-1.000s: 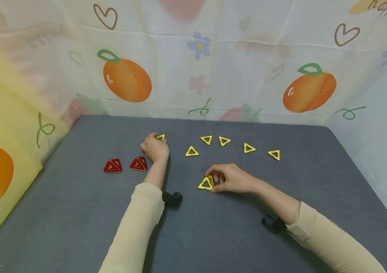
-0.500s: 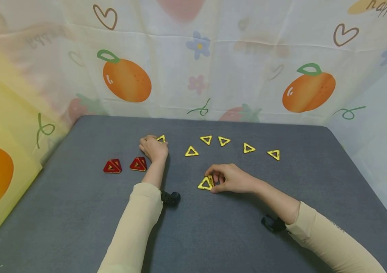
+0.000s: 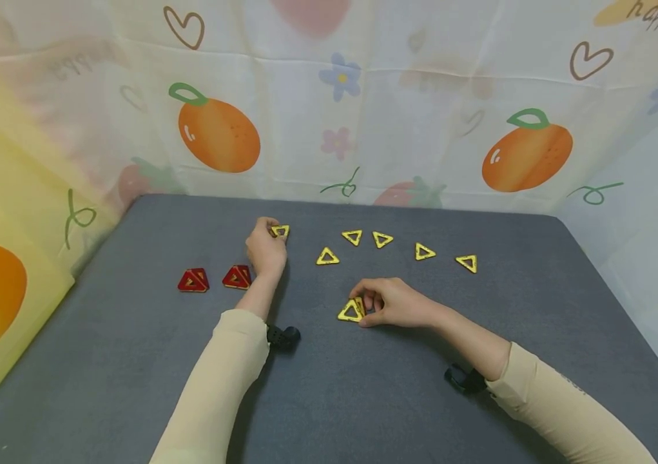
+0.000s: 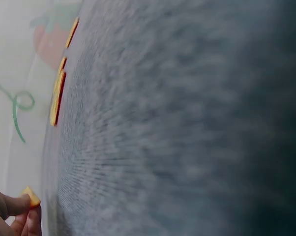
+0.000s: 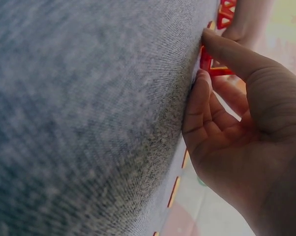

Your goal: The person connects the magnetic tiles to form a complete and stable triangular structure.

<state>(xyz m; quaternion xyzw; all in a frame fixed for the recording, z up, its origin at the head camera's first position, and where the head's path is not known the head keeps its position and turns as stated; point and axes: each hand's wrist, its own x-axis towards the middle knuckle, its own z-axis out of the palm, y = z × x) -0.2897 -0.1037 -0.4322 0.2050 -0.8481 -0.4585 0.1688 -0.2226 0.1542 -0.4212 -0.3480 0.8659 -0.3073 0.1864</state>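
My left hand pinches a yellow triangular tile between thumb and fingers at the back left of the table. In the left wrist view one corner of that tile sticks out past the fingertips. Nearer the middle, my right hand holds a pair of joined triangular tiles by their right side. One of these has its yellow face up and another stands at an angle to it. In the right wrist view, red edges of the joined tiles show between thumb and fingers.
Behind the right hand lie several loose yellow triangular tiles, spread in an uneven row on the grey table. Two red pyramids, a left one and a right one, stand beside the left forearm. A printed curtain hangs behind.
The left hand has shifted slightly away and to the right, and the tile in its fingers has turned. The right hand has stayed in place with the joined tiles.
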